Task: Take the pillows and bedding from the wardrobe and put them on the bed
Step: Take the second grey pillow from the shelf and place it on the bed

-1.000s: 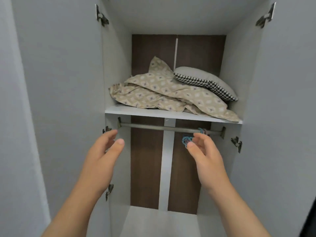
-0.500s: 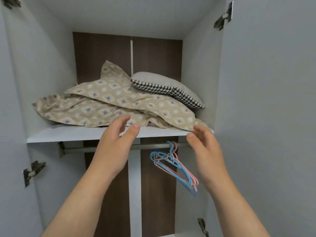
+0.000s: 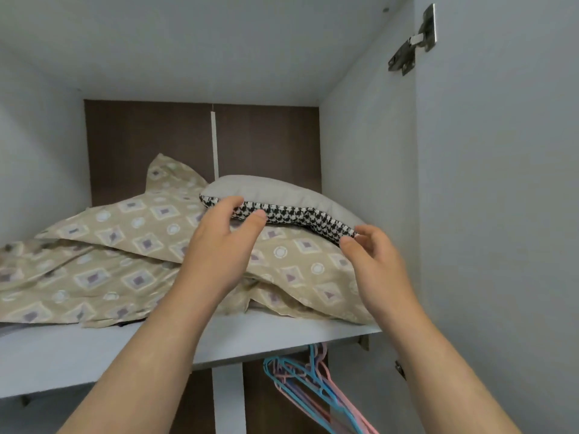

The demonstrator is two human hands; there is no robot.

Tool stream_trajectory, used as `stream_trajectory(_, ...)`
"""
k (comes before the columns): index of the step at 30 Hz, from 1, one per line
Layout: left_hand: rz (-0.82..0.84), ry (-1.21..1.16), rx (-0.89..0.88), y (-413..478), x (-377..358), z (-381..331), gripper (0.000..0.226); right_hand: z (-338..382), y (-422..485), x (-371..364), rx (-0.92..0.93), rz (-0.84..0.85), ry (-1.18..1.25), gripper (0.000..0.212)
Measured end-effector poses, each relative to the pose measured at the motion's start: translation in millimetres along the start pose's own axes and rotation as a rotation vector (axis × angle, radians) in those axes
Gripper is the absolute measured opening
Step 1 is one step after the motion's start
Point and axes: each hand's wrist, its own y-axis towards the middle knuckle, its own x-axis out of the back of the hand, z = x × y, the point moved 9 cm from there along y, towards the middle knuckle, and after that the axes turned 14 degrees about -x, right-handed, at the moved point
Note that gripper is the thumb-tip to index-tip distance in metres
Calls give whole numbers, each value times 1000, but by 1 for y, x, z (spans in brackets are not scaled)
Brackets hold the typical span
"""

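Observation:
A grey pillow (image 3: pixel 282 191) with a black-and-white houndstooth underside lies on the wardrobe's upper shelf (image 3: pixel 94 349), on top of crumpled beige patterned bedding (image 3: pixel 125 245). My left hand (image 3: pixel 219 242) reaches its left front edge, with the fingers above the seam and the thumb just below it, touching without a closed grip. My right hand (image 3: pixel 376 264) is at the pillow's right front corner. Its fingers are loosely curled beside the corner, and the thumb tip sits just under it.
The white wardrobe side wall (image 3: pixel 360 183) stands close to the right of the pillow. The open door (image 3: pixel 501 214) with its hinge (image 3: pixel 413 42) is further right. Blue and pink hangers (image 3: pixel 313 389) hang under the shelf. The back panel is dark brown.
The view has moved closer and upward to the shelf. Both hands have risen from below the shelf edge up to the pillow's front edge.

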Motion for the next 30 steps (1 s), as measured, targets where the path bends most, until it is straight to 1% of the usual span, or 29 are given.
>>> stream_trajectory(4,-2,106,-24,61,-16,14,58,8,48,-3,10,-94,-105,55)
stream_trajectory(7,1,181,-38,111,-22,26,65,14,82,-8,-39,-164,-160,73)
stream_trajectory(8,4,215,-25,127,-24,31,64,15,94,-9,-61,-183,-159,75)
stream_trajectory(10,24,285,16,154,-28,43,52,14,120,-8,-122,-212,-159,70)
stream_trajectory(12,47,308,58,178,-37,56,24,11,147,-5,-188,-251,-169,63)
stream_trajectory(13,59,323,75,187,-42,62,16,9,159,-4,-224,-265,-178,61)
stream_trajectory(15,117,386,81,205,-58,74,22,2,184,-6,-276,-284,-208,63)
stream_trajectory(16,159,429,90,209,-65,78,25,2,194,-10,-281,-275,-249,63)
stream_trajectory(17,204,467,111,213,-72,85,34,3,203,-16,-279,-251,-308,62)
stream_trajectory(19,281,523,184,216,-82,102,61,1,222,-31,-297,-157,-439,58)
stream_trajectory(20,320,548,212,216,-85,110,67,-2,231,-38,-317,-95,-493,55)
stream_trajectory(21,375,559,231,216,-90,118,68,-6,237,-44,-342,-33,-544,52)
stream_trajectory(23,510,540,264,213,-100,131,61,-19,248,-56,-409,104,-595,46)
stream_trajectory(24,570,516,284,209,-104,138,57,-27,253,-62,-438,148,-610,46)
stream_trajectory(25,594,490,299,208,-107,144,54,-33,261,-65,-453,165,-616,49)
stream_trajectory(26,569,475,305,210,-106,152,52,-40,269,-68,-460,178,-616,56)
stream_trajectory(28,463,492,312,214,-99,167,54,-63,296,-78,-451,224,-610,68)
stream_trajectory(30,379,521,352,215,-92,186,66,-73,299,-88,-457,239,-602,82)
